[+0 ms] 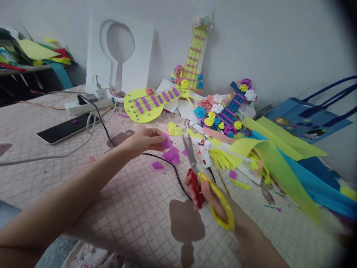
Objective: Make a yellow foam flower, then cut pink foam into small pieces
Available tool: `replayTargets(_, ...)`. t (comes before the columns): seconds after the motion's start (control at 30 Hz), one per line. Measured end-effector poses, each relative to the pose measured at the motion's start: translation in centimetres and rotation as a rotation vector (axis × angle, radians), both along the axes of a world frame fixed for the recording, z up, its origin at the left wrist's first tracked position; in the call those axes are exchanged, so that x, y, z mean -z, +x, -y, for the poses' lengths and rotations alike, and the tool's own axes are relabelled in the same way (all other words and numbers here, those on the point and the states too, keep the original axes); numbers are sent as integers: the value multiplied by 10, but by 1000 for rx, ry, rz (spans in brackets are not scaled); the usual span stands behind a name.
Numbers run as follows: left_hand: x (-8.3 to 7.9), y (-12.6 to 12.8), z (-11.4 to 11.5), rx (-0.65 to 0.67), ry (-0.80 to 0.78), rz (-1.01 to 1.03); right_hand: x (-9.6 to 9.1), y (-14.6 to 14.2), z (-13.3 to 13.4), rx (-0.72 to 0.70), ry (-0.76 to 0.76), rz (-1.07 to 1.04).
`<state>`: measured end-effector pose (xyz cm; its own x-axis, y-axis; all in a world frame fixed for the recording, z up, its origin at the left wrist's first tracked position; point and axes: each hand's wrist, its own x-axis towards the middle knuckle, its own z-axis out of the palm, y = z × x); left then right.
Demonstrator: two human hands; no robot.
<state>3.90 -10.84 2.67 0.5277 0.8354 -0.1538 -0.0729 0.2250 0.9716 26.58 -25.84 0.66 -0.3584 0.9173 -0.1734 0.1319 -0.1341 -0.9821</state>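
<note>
My left hand (149,140) is closed in a pinch on a small piece of purple paper (167,142). Just below it, more purple paper pieces (172,155) lie on the table. My right hand (205,191) grips a pair of scissors (192,158) with one red and one yellow handle. The blades point up and away from me, slightly parted, to the right of the purple paper and apart from it. Beyond my left hand lies a yellow paper guitar (146,105) with purple strips across its neck.
Decorated paper instruments, one yellow-necked (195,56) and one blue-necked (230,111), lean at the wall. A glue gun (205,158) lies beside the scissors, its black cord (175,169) crossing the table. Yellow-green paper sheets (281,167) and a blue bag (304,115) are right; a phone (67,128) is left.
</note>
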Motion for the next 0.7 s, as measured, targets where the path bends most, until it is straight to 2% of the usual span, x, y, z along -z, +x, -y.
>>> replayTargets(0.07,1,0,-1,-36,-42,67,1,-3,4,-74,-58,-28)
replayTargets(0.2,1,1,1,-92,-95,160,4,-10,8,-99,-109,4)
replayTargets(0.43,-9,7,11,-120,-204,260,5,-16,3,-6,-165,-24)
replayTargets(0.7,-6,14,18,-114,-286,353,5,-19,0,48,-180,-39)
